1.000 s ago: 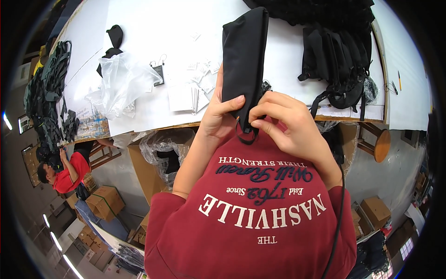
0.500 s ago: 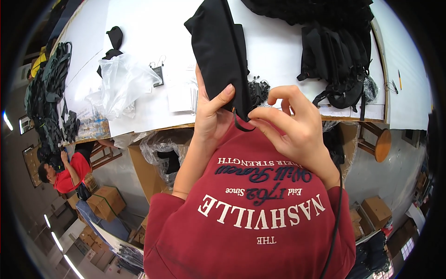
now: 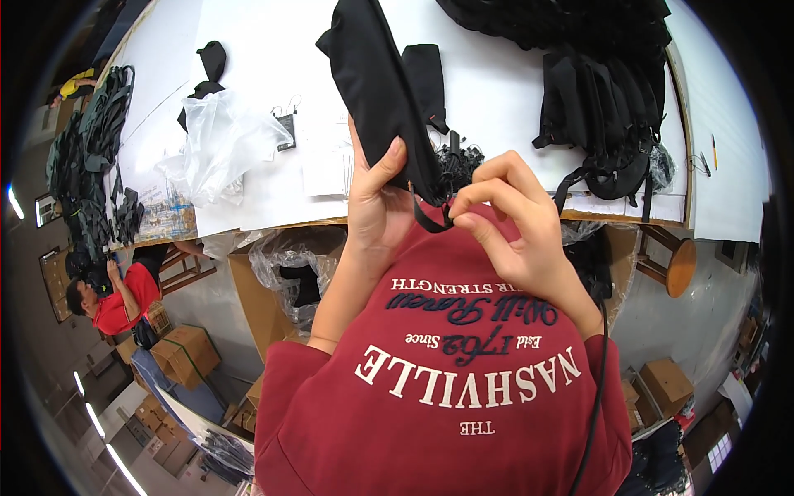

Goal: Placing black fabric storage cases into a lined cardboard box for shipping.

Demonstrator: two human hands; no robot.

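Note:
A long black fabric bag (image 3: 372, 91) hangs slanted over the table edge, its lower end toward me. My left hand (image 3: 376, 198) is closed around that lower part, thumb on the front face. From the end droops a narrow black strap loop (image 3: 426, 221). My right hand (image 3: 517, 219) pinches with thumb and forefinger at the bag's lower corner; the small dark piece between the fingertips is too small to name. Just beyond lies a heap of small black cord pieces (image 3: 467, 159). A flat black pouch (image 3: 426, 83) rests on the white table behind the bag.
Stacked black bags (image 3: 591, 107) occupy the table's right side. A clear plastic bag (image 3: 219, 145), a black tag (image 3: 286, 131) and dark straps (image 3: 95, 157) lie leftward. Below the edge are a plastic-lined carton (image 3: 256, 298) and a wooden stool (image 3: 681, 269). A person in red (image 3: 128, 302) is at far left.
The bag's upper end has tilted left, uncovering more of the pouch behind it. My right hand has shifted slightly, still pinching at the lower corner.

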